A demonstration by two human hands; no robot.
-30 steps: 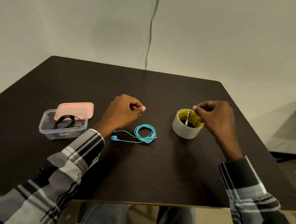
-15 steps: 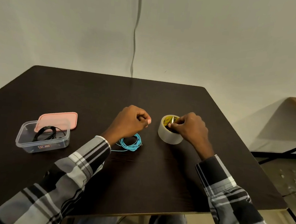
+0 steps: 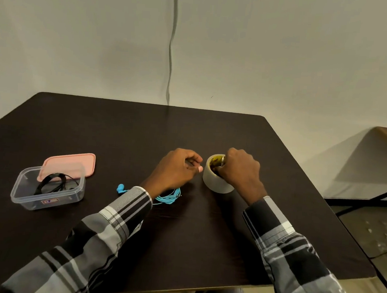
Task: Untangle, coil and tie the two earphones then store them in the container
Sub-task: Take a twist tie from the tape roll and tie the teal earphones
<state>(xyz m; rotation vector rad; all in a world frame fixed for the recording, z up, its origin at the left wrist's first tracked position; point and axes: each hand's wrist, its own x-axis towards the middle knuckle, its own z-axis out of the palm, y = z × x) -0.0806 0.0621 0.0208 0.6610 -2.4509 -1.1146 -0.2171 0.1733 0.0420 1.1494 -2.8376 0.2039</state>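
Head view: dark table (image 3: 120, 127), pale wall (image 3: 263, 48); right hand (image 3: 239, 170) grips tape roll (image 3: 215, 182), left hand (image 3: 177, 168) curled, empty.

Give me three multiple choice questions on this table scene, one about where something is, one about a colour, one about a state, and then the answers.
1. Where is the black earphone?
A. Inside the clear container
B. On top of the tape roll
C. Under the right sleeve

2. What colour is the earphone lying on the table?
A. Red
B. Blue
C. White

3. How is the container's pink lid?
A. Snapped shut on the container
B. Off, leaning behind the container's far rim
C. Held in the left hand

Answers:
1 A: the black coil shows through the walls of the clear container.
2 B: the blue earphone lies partly under the left hand's wrist.
3 B: the container is open at the top and the lid rests against its far edge. Meanwhile the right hand has its fingers in the tape roll.
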